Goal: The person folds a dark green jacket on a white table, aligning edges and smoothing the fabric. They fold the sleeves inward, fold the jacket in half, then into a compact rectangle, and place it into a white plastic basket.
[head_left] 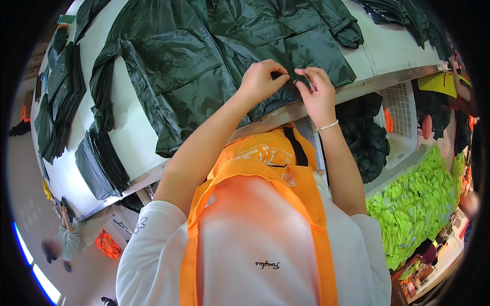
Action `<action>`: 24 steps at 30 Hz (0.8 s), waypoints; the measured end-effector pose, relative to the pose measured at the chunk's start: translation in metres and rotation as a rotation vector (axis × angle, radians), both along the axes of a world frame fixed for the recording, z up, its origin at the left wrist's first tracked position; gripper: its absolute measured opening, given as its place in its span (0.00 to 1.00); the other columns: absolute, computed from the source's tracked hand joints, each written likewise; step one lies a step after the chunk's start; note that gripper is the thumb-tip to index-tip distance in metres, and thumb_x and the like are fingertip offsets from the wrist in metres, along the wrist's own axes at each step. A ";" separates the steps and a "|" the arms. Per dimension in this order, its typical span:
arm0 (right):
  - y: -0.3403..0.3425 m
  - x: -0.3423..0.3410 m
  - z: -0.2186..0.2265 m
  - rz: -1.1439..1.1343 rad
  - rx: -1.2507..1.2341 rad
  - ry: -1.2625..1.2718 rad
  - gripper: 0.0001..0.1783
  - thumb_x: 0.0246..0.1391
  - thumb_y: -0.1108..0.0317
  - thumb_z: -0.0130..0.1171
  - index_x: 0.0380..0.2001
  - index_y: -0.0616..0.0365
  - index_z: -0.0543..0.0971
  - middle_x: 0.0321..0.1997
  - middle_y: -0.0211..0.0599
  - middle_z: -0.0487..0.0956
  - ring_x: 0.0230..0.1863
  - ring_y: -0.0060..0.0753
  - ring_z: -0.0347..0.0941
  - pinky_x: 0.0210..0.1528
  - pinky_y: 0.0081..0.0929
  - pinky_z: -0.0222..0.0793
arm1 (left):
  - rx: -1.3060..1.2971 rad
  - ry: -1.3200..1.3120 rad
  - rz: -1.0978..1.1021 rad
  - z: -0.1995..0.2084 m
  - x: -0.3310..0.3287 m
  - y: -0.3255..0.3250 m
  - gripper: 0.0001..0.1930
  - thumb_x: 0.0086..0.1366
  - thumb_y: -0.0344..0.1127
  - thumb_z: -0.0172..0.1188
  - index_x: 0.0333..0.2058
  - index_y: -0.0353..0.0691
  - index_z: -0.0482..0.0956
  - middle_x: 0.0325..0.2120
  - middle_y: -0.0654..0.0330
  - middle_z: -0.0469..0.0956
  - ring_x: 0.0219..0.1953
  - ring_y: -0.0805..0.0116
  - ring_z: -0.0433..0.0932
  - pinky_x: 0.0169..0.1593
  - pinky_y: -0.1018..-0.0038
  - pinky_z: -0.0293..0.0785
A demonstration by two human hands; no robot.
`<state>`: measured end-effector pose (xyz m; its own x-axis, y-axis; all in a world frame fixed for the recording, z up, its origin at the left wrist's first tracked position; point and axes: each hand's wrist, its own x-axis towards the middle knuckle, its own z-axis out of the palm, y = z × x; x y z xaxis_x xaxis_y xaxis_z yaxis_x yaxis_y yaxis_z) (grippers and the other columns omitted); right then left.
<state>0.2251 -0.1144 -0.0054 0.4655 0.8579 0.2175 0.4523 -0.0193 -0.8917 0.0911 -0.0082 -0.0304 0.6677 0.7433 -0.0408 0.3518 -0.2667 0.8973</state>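
Observation:
A dark green, shiny jacket [189,66] lies spread over the white table in front of me, creased, its lower part near the table edge. My left hand [263,80] is held over it, thumb and forefinger pinched together. What lies between those fingertips, perhaps a bit of the dark fabric or a thread, I cannot make out. Close on its right, my right hand [318,97] is closed around a small, thin metal tool [307,79] that looks like thread snips. Its fingers hide most of the tool. The two hands' fingertips nearly meet.
Folded dark green garments [99,163] are stacked on the table [135,127] at left. A metal strip [393,80] edges the table. To my right are a white plastic crate [400,120], dark bundled fabric [360,135] and a lime-green garment heap [416,204]. Other people work farther off.

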 end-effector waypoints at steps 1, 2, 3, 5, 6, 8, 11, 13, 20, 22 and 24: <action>0.004 0.003 -0.003 0.023 0.020 -0.043 0.11 0.43 0.84 0.61 0.33 0.63 0.78 0.36 0.30 0.75 0.32 0.19 0.73 0.32 0.14 0.67 | 0.023 -0.006 -0.004 0.000 0.000 0.000 0.10 0.52 0.36 0.65 0.31 0.35 0.82 0.25 0.60 0.78 0.23 0.73 0.73 0.29 0.77 0.69; 0.009 0.005 0.003 0.002 0.026 -0.092 0.03 0.47 0.78 0.61 0.28 0.64 0.78 0.29 0.28 0.75 0.28 0.18 0.71 0.28 0.14 0.64 | 0.046 -0.013 -0.006 0.001 0.001 0.001 0.10 0.53 0.35 0.65 0.32 0.34 0.81 0.24 0.61 0.78 0.21 0.77 0.70 0.28 0.79 0.68; 0.011 0.009 -0.001 -0.061 -0.046 0.057 0.03 0.49 0.76 0.61 0.28 0.63 0.78 0.27 0.26 0.74 0.25 0.17 0.69 0.26 0.14 0.63 | 0.006 -0.031 -0.005 0.002 0.002 0.002 0.10 0.53 0.35 0.64 0.32 0.34 0.82 0.24 0.61 0.78 0.21 0.77 0.71 0.28 0.79 0.68; 0.018 0.022 -0.014 -0.181 -0.193 0.357 0.06 0.51 0.70 0.61 0.27 0.63 0.78 0.22 0.24 0.72 0.21 0.16 0.65 0.22 0.14 0.59 | -0.076 -0.067 0.002 0.003 0.002 0.004 0.11 0.53 0.35 0.64 0.32 0.34 0.82 0.24 0.60 0.79 0.21 0.77 0.71 0.28 0.78 0.69; 0.023 0.027 -0.015 -0.253 -0.257 0.614 0.11 0.53 0.64 0.61 0.26 0.62 0.78 0.17 0.19 0.67 0.17 0.13 0.59 0.19 0.13 0.53 | -0.111 -0.061 0.015 0.003 0.001 0.005 0.11 0.53 0.35 0.64 0.32 0.34 0.82 0.24 0.60 0.79 0.22 0.77 0.72 0.29 0.78 0.69; 0.024 0.039 -0.021 -0.314 -0.315 0.839 0.10 0.52 0.65 0.62 0.30 0.62 0.78 0.21 0.20 0.67 0.19 0.11 0.58 0.20 0.13 0.53 | -0.176 -0.050 0.045 0.004 0.001 0.009 0.11 0.54 0.35 0.63 0.32 0.33 0.82 0.23 0.59 0.79 0.22 0.76 0.73 0.30 0.78 0.70; 0.024 0.030 -0.016 -0.351 -0.208 0.550 0.10 0.51 0.68 0.63 0.33 0.63 0.77 0.25 0.22 0.69 0.21 0.13 0.61 0.24 0.13 0.58 | -0.190 -0.028 0.105 0.005 0.002 0.013 0.12 0.50 0.39 0.63 0.30 0.37 0.83 0.23 0.53 0.80 0.25 0.63 0.79 0.33 0.73 0.74; 0.018 0.021 -0.010 -0.273 -0.125 0.361 0.10 0.50 0.70 0.63 0.35 0.63 0.78 0.27 0.24 0.71 0.24 0.14 0.63 0.27 0.13 0.61 | -0.182 0.003 0.117 0.008 0.004 0.014 0.12 0.50 0.39 0.63 0.30 0.37 0.83 0.24 0.54 0.80 0.26 0.62 0.79 0.34 0.73 0.74; 0.022 0.006 0.001 -0.021 -0.176 -0.129 0.13 0.53 0.65 0.60 0.40 0.60 0.75 0.32 0.38 0.76 0.30 0.31 0.74 0.34 0.26 0.70 | -0.058 0.042 0.117 0.015 0.010 0.008 0.11 0.49 0.39 0.63 0.29 0.41 0.84 0.26 0.55 0.80 0.29 0.59 0.79 0.35 0.69 0.74; 0.017 0.002 0.008 -0.041 -0.212 -0.154 0.13 0.55 0.62 0.58 0.40 0.58 0.73 0.33 0.39 0.76 0.31 0.36 0.75 0.34 0.30 0.71 | -0.062 0.027 0.139 0.014 0.011 0.008 0.10 0.49 0.39 0.62 0.29 0.40 0.84 0.26 0.56 0.79 0.30 0.59 0.78 0.35 0.68 0.74; 0.010 0.002 0.010 -0.037 -0.256 -0.305 0.12 0.56 0.62 0.56 0.39 0.57 0.71 0.34 0.40 0.76 0.31 0.38 0.76 0.34 0.33 0.71 | -0.065 0.011 0.159 0.013 0.011 0.008 0.10 0.49 0.39 0.62 0.29 0.40 0.83 0.26 0.56 0.79 0.30 0.59 0.78 0.35 0.68 0.74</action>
